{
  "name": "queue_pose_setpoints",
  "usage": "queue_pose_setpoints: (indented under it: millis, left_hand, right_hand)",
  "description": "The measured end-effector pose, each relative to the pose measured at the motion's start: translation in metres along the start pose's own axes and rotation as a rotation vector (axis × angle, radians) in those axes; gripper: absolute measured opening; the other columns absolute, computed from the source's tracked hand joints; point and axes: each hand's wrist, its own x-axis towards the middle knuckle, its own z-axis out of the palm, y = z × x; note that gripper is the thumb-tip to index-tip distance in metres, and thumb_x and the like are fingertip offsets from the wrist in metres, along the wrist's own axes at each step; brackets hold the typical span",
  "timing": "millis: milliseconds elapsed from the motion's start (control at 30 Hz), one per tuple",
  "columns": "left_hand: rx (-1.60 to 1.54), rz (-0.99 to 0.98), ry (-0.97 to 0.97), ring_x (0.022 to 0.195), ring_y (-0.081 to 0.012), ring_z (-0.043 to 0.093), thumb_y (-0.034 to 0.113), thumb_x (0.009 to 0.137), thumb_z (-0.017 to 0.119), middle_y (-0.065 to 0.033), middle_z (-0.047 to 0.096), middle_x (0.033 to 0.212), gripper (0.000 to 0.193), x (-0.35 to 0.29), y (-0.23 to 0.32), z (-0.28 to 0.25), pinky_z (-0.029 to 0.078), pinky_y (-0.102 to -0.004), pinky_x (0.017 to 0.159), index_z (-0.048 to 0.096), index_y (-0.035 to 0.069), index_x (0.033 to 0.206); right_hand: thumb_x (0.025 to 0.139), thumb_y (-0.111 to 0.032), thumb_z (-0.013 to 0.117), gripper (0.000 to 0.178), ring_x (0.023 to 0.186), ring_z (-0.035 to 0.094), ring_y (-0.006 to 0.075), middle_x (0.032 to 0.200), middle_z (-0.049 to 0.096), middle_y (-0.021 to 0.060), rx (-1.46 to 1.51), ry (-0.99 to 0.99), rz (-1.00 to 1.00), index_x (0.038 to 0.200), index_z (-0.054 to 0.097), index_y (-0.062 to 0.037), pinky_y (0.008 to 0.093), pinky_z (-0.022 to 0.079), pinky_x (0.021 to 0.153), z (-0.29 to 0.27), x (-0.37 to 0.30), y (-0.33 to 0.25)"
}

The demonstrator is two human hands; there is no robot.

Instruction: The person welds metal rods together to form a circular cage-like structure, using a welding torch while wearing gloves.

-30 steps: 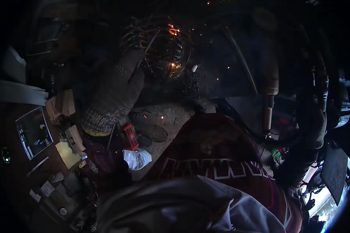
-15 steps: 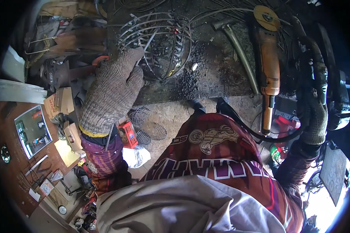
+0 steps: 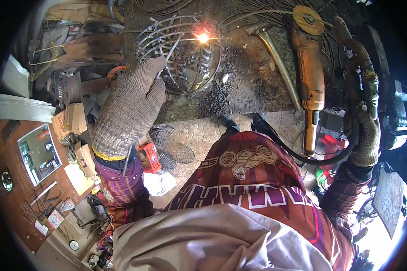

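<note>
A round cage of bent metal rods [image 3: 171, 32] lies on the dark worktable. My left hand [image 3: 133, 99], in a grey-brown knit glove, is closed at its near left side, pinching a thin metal rod [image 3: 174, 46]. A bright welding spark [image 3: 203, 38] glows at the cage's upper right. At the far right my right hand [image 3: 366, 137], in a pale knit glove, is closed round the grip of a worn electrode holder [image 3: 370, 83]. A thick black cable [image 3: 298, 157] runs from below that hand. The electrode's tip is lost in the glare.
Right of the cage lie a metal hammer [image 3: 280, 67] and an orange angle grinder [image 3: 313, 74] with a tan disc. Dark grit [image 3: 218, 97] litters the table near its front edge [image 3: 257, 112]. Below stand wire baskets [image 3: 183, 153] and a red crate [image 3: 148, 158].
A bright spark with an orange glow has flared where only a small red spot showed on the cage. My right hand has shifted slightly; the left stays in place.
</note>
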Motion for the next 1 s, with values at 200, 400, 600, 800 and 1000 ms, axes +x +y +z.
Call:
queue_pose_setpoints:
  millis: [200, 400, 600, 800, 1000]
  left_hand:
    - [-0.052, -0.114, -0.049, 0.098, -0.0336, 0.070, 0.012, 0.098, 0.052, -0.0243, 0.069, 0.115, 0.038, 0.005, 0.017, -0.012, 0.054, -0.0404, 0.087, 0.058, -0.001, 0.133]
    - [0.109, 0.099, 0.007, 0.096, -0.0327, 0.071, 0.012, 0.097, 0.054, -0.0241, 0.067, 0.116, 0.038, 0.000, 0.006, -0.009, 0.054, -0.0406, 0.085, 0.060, 0.000, 0.133]
    - [0.388, 0.310, -0.173, 0.113, -0.0356, 0.066, 0.010, 0.097, 0.058, -0.0211, 0.066, 0.126, 0.036, 0.012, 0.015, -0.031, 0.052, -0.0405, 0.096, 0.062, -0.001, 0.131]
    - [-0.047, -0.067, -0.005, 0.105, -0.0234, 0.069, 0.008, 0.099, 0.057, -0.0193, 0.065, 0.122, 0.037, -0.003, 0.006, -0.003, 0.056, -0.0350, 0.086, 0.061, 0.001, 0.135]
    - [-0.177, -0.117, -0.067, 0.087, -0.0138, 0.069, 0.014, 0.103, 0.055, -0.0118, 0.066, 0.108, 0.039, 0.004, 0.006, -0.006, 0.053, -0.0288, 0.062, 0.057, 0.010, 0.141]
  right_hand:
    - [0.097, -0.043, 0.068, 0.051, 0.051, 0.055, 0.0065, 0.078, 0.064, 0.0046, -0.005, -0.015, -0.051, 0.121, 0.060, 0.0018, 0.0195, 0.042, 0.042, 0.003, 0.003, 0.007]
    - [0.100, -0.039, 0.066, 0.049, 0.062, 0.062, 0.0127, 0.106, 0.069, 0.0163, 0.066, -0.091, 0.005, 0.125, 0.060, 0.0020, 0.0246, 0.050, 0.047, -0.011, 0.005, 0.008]
    - [0.100, -0.020, 0.063, 0.037, 0.064, 0.067, 0.0178, 0.105, 0.067, 0.0134, 0.190, -0.112, 0.097, 0.130, 0.056, 0.0005, 0.0291, 0.055, 0.050, -0.013, 0.012, 0.004]
    - [0.100, -0.016, 0.063, 0.036, 0.065, 0.066, 0.0170, 0.101, 0.065, 0.0100, 0.139, 0.206, 0.000, 0.132, 0.057, 0.0003, 0.0296, 0.055, 0.056, 0.017, 0.001, 0.000]
    - [0.100, -0.019, 0.064, 0.036, 0.060, 0.062, 0.0149, 0.089, 0.064, 0.0070, 0.055, 0.159, 0.031, 0.131, 0.057, -0.0003, 0.0271, 0.051, 0.052, 0.006, -0.007, -0.002]
